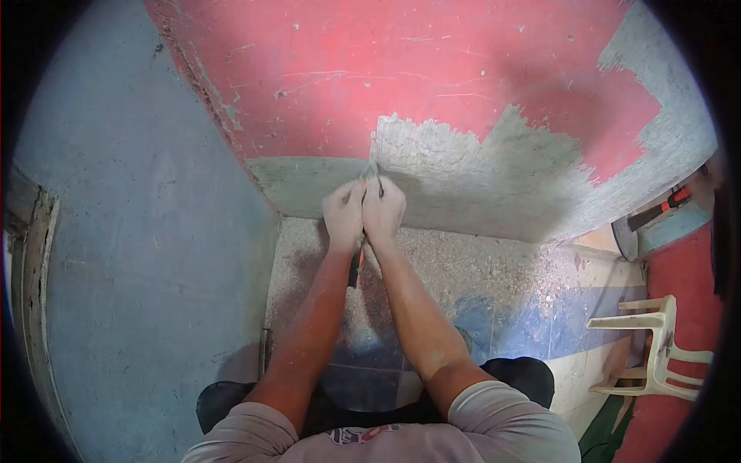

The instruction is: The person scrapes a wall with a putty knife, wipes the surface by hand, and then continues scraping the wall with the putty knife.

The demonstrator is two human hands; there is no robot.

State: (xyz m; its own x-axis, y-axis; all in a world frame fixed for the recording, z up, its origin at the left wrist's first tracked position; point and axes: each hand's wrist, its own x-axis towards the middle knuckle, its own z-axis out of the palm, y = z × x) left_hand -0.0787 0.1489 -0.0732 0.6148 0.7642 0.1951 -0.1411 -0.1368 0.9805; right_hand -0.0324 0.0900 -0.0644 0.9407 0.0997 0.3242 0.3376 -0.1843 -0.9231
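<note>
Both my hands are closed side by side around a scraper, its thin blade [373, 165] touching the wall at the lower edge of the pink paint [347, 54]. My left hand [344, 210] and my right hand [384, 207] touch each other. Below them, between my forearms, the black and orange handle [356, 268] of the tool sticks out. Right of the blade, bare grey wall [440, 154] shows with a ragged paint edge above it. A grey band [301, 181] runs along the wall's bottom on the left.
Paint chips lie over the floor [463, 266] under the wall. At the right are a white plastic chair [656, 347] and a tool with an orange and black handle [660, 210]. A blue-grey wall [154, 216] stands close on the left, with a worn frame [37, 262].
</note>
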